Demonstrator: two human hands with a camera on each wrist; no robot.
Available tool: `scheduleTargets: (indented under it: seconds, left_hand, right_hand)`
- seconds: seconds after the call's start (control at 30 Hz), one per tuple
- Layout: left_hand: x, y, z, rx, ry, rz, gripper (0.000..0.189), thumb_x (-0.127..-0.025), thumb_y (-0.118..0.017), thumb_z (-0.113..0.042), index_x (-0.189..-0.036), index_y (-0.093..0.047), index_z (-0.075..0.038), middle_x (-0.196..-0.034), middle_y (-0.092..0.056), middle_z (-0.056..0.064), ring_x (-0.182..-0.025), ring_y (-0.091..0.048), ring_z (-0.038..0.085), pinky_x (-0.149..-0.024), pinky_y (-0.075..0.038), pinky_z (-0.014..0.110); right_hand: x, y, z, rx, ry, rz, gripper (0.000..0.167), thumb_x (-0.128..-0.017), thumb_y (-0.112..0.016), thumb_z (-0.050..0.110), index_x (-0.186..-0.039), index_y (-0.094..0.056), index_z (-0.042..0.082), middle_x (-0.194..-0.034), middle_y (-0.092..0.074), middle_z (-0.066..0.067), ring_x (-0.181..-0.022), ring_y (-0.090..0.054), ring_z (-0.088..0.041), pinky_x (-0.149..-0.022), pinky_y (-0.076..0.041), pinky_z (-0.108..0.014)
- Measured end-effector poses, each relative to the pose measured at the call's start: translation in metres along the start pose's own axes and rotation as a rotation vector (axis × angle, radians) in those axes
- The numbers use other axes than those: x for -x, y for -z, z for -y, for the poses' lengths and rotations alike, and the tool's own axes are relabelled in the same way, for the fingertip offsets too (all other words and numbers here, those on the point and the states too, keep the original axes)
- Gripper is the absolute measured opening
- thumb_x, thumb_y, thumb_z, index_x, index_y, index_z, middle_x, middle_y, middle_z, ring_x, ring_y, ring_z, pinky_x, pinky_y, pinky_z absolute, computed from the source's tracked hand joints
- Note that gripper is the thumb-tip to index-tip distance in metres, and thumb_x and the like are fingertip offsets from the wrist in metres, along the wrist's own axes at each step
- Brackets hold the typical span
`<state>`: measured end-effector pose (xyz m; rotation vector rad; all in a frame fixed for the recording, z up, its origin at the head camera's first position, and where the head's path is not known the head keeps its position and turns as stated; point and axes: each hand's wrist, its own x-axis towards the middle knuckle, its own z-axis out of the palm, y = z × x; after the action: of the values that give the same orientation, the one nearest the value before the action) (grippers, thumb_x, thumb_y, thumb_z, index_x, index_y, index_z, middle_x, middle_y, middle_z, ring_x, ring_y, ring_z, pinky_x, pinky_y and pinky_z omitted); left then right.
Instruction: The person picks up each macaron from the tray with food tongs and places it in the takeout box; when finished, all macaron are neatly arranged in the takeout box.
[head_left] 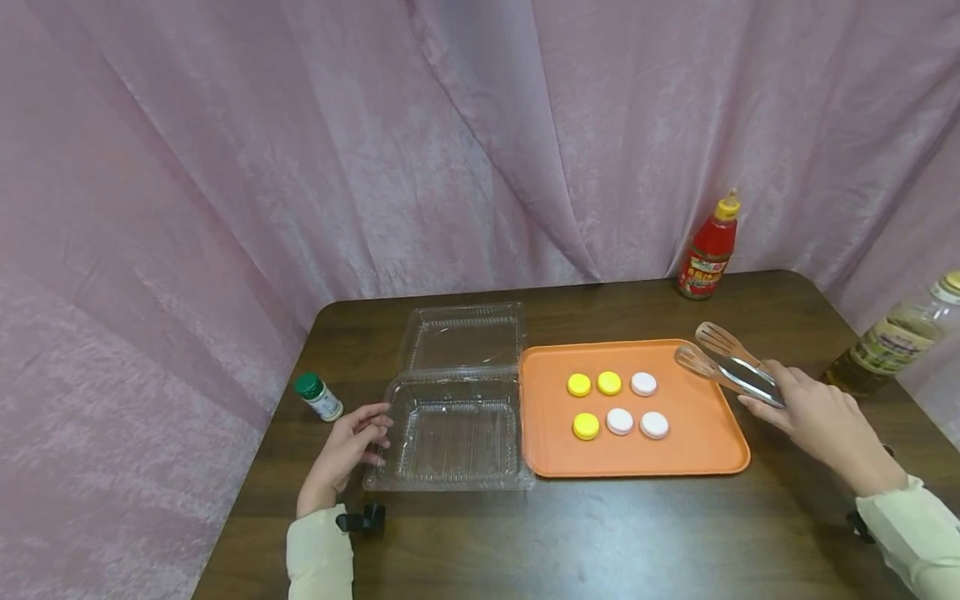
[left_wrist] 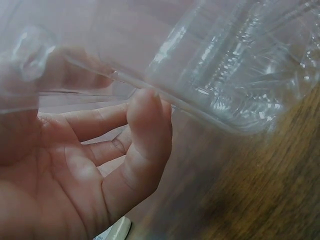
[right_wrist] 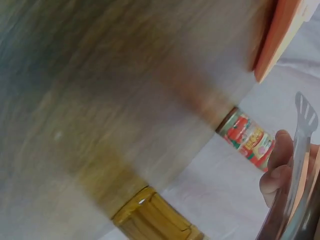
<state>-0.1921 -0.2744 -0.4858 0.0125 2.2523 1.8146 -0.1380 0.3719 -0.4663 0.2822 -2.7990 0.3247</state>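
In the head view my left hand (head_left: 347,448) is at the left rim of a clear plastic clamshell container (head_left: 457,442), whose lid (head_left: 468,337) lies folded back behind it. Up close, the curved fingers (left_wrist: 147,130) of that hand hold the container's rim (left_wrist: 187,107). My right hand (head_left: 817,417) grips metal tongs (head_left: 738,375) with slotted ends, which stand apart over the right end of an orange tray (head_left: 705,454). On the tray lie three yellow macarons (head_left: 586,427) and three white ones (head_left: 619,422). Nothing is between the tong tips.
A green-capped shaker bottle (head_left: 318,397) stands left of the container. Behind the tray is a red ketchup bottle (head_left: 708,254). An oil bottle (head_left: 888,346) stands beyond my right hand. Pink curtains (head_left: 450,167) hang behind the dark wooden table (head_left: 600,533).
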Motion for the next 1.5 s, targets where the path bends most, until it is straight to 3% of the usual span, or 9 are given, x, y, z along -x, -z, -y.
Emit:
scheduleTargets:
  seconds: [0.37, 0.7, 0.9, 1.13, 1.5]
  left_hand:
    - [0.0, -0.001, 0.0, 0.016, -0.005, -0.007, 0.045, -0.096, -0.052, 0.002, -0.14, -0.048, 0.01, -0.117, -0.059, 0.024, -0.084, -0.061, 0.018, -0.059, -0.057, 0.032]
    - [0.003, 0.002, 0.006, 0.028, 0.009, 0.02, 0.043, -0.1, -0.053, -0.001, -0.142, -0.047, 0.007, -0.12, -0.058, 0.023, -0.087, -0.062, 0.019, -0.062, -0.058, 0.032]
    - [0.007, 0.002, 0.007, 0.055, -0.01, 0.025, 0.045, -0.101, -0.052, -0.002, -0.145, -0.044, 0.007, -0.11, -0.056, 0.013, -0.087, -0.06, 0.017, -0.061, -0.057, 0.03]
    - [0.008, 0.001, 0.004, 0.087, -0.011, 0.01, 0.047, -0.1, -0.05, 0.001, -0.146, -0.044, 0.009, -0.099, -0.053, 0.007, -0.084, -0.058, 0.016, -0.06, -0.055, 0.029]
    - [0.004, 0.002, 0.003, 0.12, -0.017, 0.018, 0.05, -0.095, -0.046, 0.009, -0.145, -0.044, 0.009, -0.098, -0.052, 0.007, -0.081, -0.056, 0.016, -0.059, -0.054, 0.029]
  right_hand:
    - [-0.007, -0.002, 0.015, 0.028, 0.087, -0.011, 0.05, -0.085, -0.078, 0.041, -0.105, -0.06, -0.001, -0.073, -0.058, -0.005, -0.05, -0.05, -0.019, -0.039, -0.039, -0.043]
    - [-0.01, -0.007, 0.026, 0.09, 0.199, -0.013, 0.052, -0.081, -0.08, 0.041, -0.108, -0.062, 0.0, -0.071, -0.06, -0.005, -0.044, -0.046, -0.015, -0.036, -0.036, -0.038]
    - [-0.016, -0.011, 0.03, 0.102, 0.274, -0.049, 0.043, -0.078, -0.083, 0.037, -0.098, -0.062, 0.005, -0.063, -0.051, 0.003, -0.044, -0.038, -0.01, -0.036, -0.031, -0.031]
    - [-0.017, -0.016, 0.033, 0.113, 0.269, 0.015, 0.041, -0.082, -0.08, 0.039, -0.092, -0.059, 0.006, -0.063, -0.049, 0.003, -0.045, -0.04, -0.012, -0.037, -0.035, -0.035]
    - [-0.018, -0.02, 0.035, 0.097, 0.241, 0.089, 0.037, -0.084, -0.079, 0.031, -0.094, -0.061, 0.001, -0.065, -0.054, -0.003, -0.048, -0.047, -0.017, -0.04, -0.042, -0.04]
